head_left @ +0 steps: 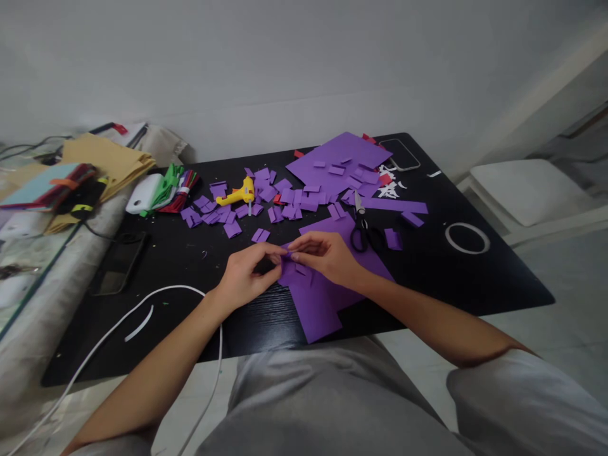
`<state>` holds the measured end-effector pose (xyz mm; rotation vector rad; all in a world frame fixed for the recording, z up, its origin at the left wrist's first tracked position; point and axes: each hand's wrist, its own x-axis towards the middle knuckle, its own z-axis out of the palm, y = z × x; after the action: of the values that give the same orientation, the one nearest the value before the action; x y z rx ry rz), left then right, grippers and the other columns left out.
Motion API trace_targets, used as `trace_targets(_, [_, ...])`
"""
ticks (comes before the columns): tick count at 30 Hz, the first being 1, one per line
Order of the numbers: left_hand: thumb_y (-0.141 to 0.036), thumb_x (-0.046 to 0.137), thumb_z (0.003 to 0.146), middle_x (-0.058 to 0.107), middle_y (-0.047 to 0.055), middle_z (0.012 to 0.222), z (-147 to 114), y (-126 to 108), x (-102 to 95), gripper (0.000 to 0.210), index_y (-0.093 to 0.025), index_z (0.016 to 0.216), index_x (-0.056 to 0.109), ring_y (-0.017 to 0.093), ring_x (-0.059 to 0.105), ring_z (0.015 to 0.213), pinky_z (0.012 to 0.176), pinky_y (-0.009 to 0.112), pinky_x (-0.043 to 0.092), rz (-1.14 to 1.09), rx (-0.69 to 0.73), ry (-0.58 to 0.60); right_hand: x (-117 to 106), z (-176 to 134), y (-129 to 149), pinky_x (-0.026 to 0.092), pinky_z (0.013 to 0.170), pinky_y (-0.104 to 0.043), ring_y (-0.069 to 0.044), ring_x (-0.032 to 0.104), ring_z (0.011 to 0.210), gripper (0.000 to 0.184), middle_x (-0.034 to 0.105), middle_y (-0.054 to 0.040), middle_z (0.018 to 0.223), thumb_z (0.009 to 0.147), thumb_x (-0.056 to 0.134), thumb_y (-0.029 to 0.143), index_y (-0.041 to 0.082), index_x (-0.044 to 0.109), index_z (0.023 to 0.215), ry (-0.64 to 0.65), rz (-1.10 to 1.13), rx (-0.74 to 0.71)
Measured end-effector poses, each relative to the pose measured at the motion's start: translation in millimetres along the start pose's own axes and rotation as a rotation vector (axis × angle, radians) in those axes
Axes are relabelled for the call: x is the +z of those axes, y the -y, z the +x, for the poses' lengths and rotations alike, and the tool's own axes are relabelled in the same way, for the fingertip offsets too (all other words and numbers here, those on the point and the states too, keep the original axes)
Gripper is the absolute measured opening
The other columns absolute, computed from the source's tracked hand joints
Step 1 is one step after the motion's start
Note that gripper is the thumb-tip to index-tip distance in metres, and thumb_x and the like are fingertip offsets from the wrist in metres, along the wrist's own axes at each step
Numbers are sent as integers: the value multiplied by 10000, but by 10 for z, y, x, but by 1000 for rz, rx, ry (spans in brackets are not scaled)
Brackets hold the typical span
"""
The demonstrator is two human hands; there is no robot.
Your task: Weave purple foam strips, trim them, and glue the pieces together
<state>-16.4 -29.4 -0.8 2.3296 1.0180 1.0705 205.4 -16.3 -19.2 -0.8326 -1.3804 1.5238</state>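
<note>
Pinching a small purple paper piece (289, 254) just below the frame's centre, the left hand (247, 269) and right hand (330, 256) flank it, equally near, its long axis too hidden to tell.

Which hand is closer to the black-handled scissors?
Right. The right hand is just left of the scissors; the left hand is farther left, beyond the right hand.

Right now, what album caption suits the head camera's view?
Left hand and right hand pinch a purple piece, yellow glue gun and scissors nearby.
</note>
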Motion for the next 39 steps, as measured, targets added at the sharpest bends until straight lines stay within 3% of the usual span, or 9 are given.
trace_targets(10, [-224,722,900,788,51,920,16,-25,0,232,-204,1131,737,169,751,809,779,272,596,3,43,29,14,-14,35,625,811,-305,-162,765,819,295,790,-28,875,755,876,395,195,734,918,-20,-8,3])
trace_targets(28, [-140,661,898,753,23,886,53,-55,15,229,-201,1111,720,144,726,782,765,247,586,-2,56,129,-37,9,34,602,786,-304,-151,745,797,284,761,-10,874,768,800,226,189,656,1009,96,-158,-15])
trace_targets(39, [-158,678,904,752,15,862,67,-36,-30,206,-183,1103,725,123,717,743,752,217,574,12,59,88,-96,21,49,614,784,-316,-181,766,843,212,789,-55,912,857,758,278,179,672,1024,88,-145,-18])
